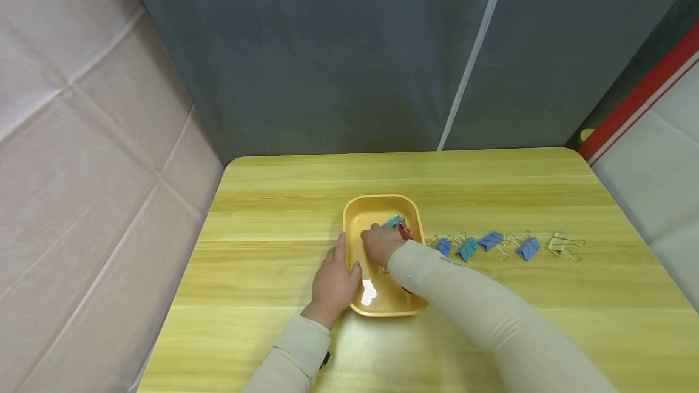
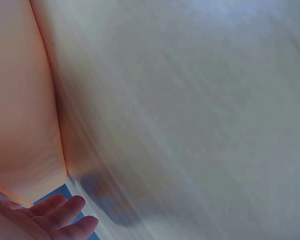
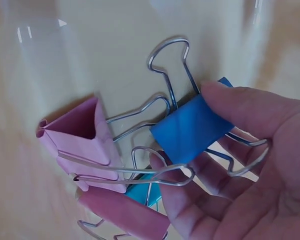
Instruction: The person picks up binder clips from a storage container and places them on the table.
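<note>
A yellow plastic tray (image 1: 360, 211) stands on the table. Inside it, my right hand (image 1: 380, 242) pinches a blue binder clip (image 3: 190, 130), the thumb over its body and fingers beneath, as the right wrist view shows. Close to that clip lie a pink binder clip (image 3: 82, 140) with wire handles out, a second pink one (image 3: 122, 212) and a partly hidden teal one (image 3: 142, 190). My left hand (image 1: 334, 284) rests against the tray's left side with fingers extended. In the left wrist view, its fingertips (image 2: 77, 204) show below the tray wall (image 2: 20, 90).
Right of the tray runs a row of binder clips on the wooden table (image 1: 262, 272): a blue one (image 1: 444, 246), a teal one (image 1: 466, 250), two more blue ones (image 1: 491, 240) and a pale yellow one (image 1: 558, 244). A dark panel (image 1: 327, 65) rises behind the table.
</note>
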`<state>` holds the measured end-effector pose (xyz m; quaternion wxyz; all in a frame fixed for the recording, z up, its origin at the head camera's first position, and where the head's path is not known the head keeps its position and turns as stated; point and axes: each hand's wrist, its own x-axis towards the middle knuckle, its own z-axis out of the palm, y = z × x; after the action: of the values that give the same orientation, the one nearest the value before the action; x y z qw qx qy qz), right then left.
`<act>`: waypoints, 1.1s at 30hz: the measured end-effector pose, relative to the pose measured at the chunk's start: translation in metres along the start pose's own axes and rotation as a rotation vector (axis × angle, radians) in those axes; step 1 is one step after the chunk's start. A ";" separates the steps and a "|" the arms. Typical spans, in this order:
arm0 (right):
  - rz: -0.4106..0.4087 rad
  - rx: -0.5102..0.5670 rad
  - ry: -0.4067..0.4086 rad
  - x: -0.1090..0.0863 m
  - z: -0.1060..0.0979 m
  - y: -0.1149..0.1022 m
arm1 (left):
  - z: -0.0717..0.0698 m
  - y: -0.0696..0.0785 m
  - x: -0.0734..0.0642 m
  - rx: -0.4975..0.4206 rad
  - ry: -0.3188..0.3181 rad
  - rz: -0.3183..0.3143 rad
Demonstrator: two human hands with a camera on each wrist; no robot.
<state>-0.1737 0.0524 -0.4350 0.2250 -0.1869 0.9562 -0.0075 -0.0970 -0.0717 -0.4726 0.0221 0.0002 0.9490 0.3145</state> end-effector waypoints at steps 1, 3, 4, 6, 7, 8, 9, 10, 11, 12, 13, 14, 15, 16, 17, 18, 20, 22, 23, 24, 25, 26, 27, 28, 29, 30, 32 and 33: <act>-0.001 0.005 0.001 -0.001 -0.001 0.000 | 0.000 0.000 0.000 -0.002 0.001 -0.001; -0.005 0.005 0.004 -0.002 -0.001 0.000 | 0.000 0.000 0.000 -0.004 0.000 -0.002; -0.006 0.005 0.008 -0.002 -0.002 0.000 | 0.000 0.000 0.000 -0.005 -0.002 -0.006; -0.009 0.007 0.019 -0.003 -0.002 0.000 | 0.000 0.000 0.000 -0.002 -0.004 -0.007; -0.008 0.006 0.023 -0.003 -0.003 0.000 | 0.000 0.000 0.000 0.000 -0.004 -0.005; -0.009 0.008 0.028 -0.003 -0.003 0.000 | 0.000 0.000 0.000 0.002 -0.004 -0.004; -0.010 0.010 0.033 -0.004 -0.003 0.000 | 0.001 0.000 0.000 0.003 -0.004 -0.002; -0.011 0.013 0.040 -0.004 -0.003 0.000 | 0.001 0.000 0.000 0.005 -0.003 -0.001; -0.014 0.014 0.047 -0.004 -0.004 0.000 | 0.001 0.000 0.000 0.006 0.000 0.002; -0.016 0.014 0.049 -0.005 -0.004 0.000 | 0.001 0.000 0.000 0.007 -0.001 0.001; -0.018 0.013 0.051 -0.005 -0.004 0.000 | 0.001 0.000 -0.001 0.006 -0.001 0.000; -0.021 0.012 0.053 -0.006 -0.004 0.000 | 0.001 0.000 0.000 0.006 -0.002 -0.001; -0.023 0.010 0.055 -0.007 -0.004 0.000 | 0.000 0.000 -0.001 0.005 -0.001 0.001; -0.024 0.009 0.056 -0.007 -0.004 0.000 | 0.000 0.000 -0.001 0.004 -0.003 0.000; -0.025 0.008 0.055 -0.008 -0.004 0.001 | 0.000 0.000 -0.001 0.004 -0.004 0.002; -0.025 0.010 0.053 -0.008 -0.004 0.001 | 0.000 0.000 -0.001 0.004 -0.008 -0.001; -0.028 0.017 0.053 -0.009 -0.005 0.001 | 0.000 0.000 -0.001 0.002 -0.006 0.005; -0.031 0.022 0.048 -0.011 -0.007 0.002 | 0.000 0.000 -0.001 0.000 -0.008 0.003; -0.032 0.027 0.047 -0.011 -0.008 0.002 | 0.000 0.000 -0.001 0.000 -0.008 0.005; -0.033 0.029 0.048 -0.012 -0.009 0.002 | -0.001 0.001 -0.001 -0.001 -0.008 0.003; -0.033 0.029 0.049 -0.012 -0.010 0.003 | -0.001 0.000 -0.001 0.000 -0.007 0.006; -0.032 0.030 0.054 -0.013 -0.011 0.003 | -0.001 0.000 -0.001 0.002 -0.010 0.004; -0.032 0.031 0.058 -0.013 -0.011 0.003 | -0.001 0.000 -0.001 0.003 -0.012 0.002; -0.032 0.036 0.063 -0.014 -0.012 0.004 | -0.001 0.000 -0.001 0.003 -0.014 0.001; -0.031 0.042 0.067 -0.014 -0.013 0.004 | 0.000 0.000 -0.001 0.002 -0.015 0.001; -0.032 0.049 0.072 -0.015 -0.014 0.004 | 0.000 0.000 -0.001 0.003 -0.017 0.000; -0.036 0.064 0.082 -0.017 -0.016 0.005 | -0.001 0.001 -0.001 0.003 -0.023 -0.004; -0.040 0.074 0.085 -0.018 -0.017 0.005 | -0.001 0.001 -0.001 0.004 -0.024 -0.005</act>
<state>-0.1682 0.0628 -0.4127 0.1908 -0.1973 0.9600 -0.0552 -0.0963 -0.0716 -0.4716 0.0342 0.0019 0.9493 0.3125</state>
